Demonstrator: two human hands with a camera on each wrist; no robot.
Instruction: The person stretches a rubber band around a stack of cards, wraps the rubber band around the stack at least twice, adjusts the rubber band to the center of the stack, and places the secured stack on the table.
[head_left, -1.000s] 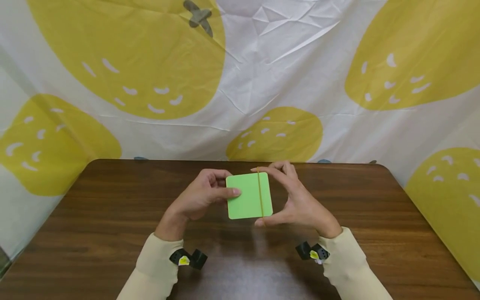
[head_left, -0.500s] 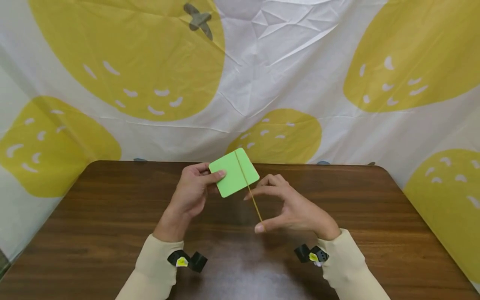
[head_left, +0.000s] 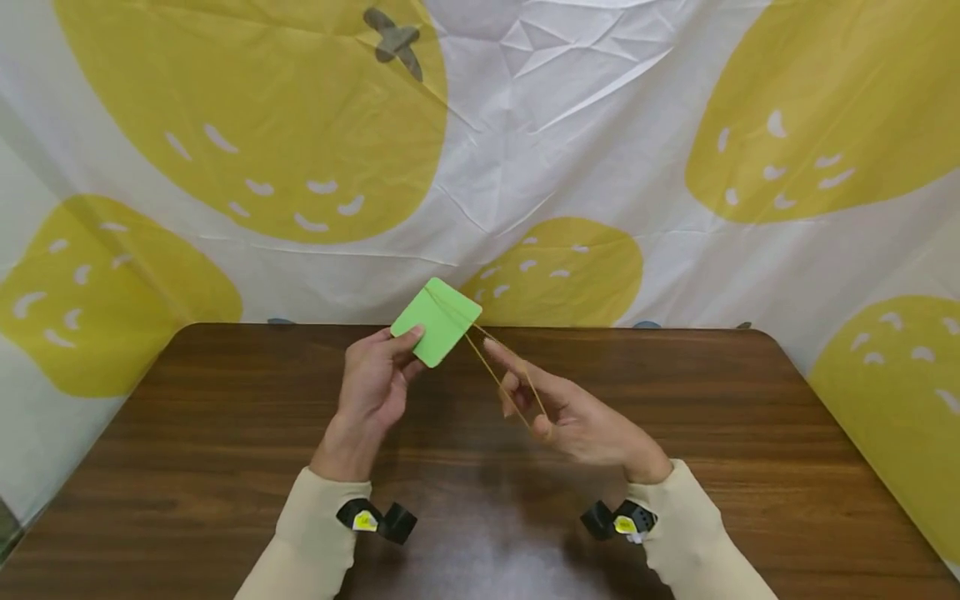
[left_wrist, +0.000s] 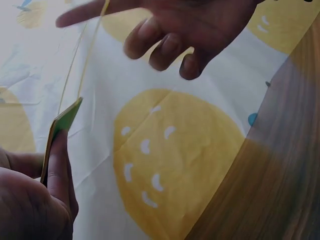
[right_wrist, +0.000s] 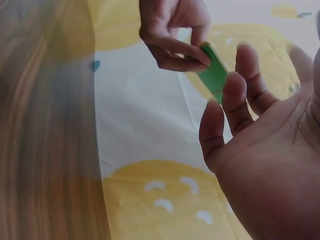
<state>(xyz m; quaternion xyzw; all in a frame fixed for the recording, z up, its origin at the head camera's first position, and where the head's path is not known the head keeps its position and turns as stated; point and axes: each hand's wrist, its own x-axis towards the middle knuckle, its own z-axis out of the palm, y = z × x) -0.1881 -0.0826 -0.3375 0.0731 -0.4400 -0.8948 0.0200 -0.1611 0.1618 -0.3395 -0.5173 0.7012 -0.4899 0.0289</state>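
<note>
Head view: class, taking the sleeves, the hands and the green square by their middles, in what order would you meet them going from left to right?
Left sleeve → left hand → green square → right hand → right sleeve

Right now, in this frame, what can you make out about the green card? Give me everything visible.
The green card is a thin, bright, plain square with rounded corners; it looks like paper or cardboard, and whether it is one sheet or a stack is unclear. It is held up above the table, turned so one corner points away from the person. The left hand grips it, thumb on its face and fingers behind. A rubber band crosses its face and stretches out to the right hand.
</note>
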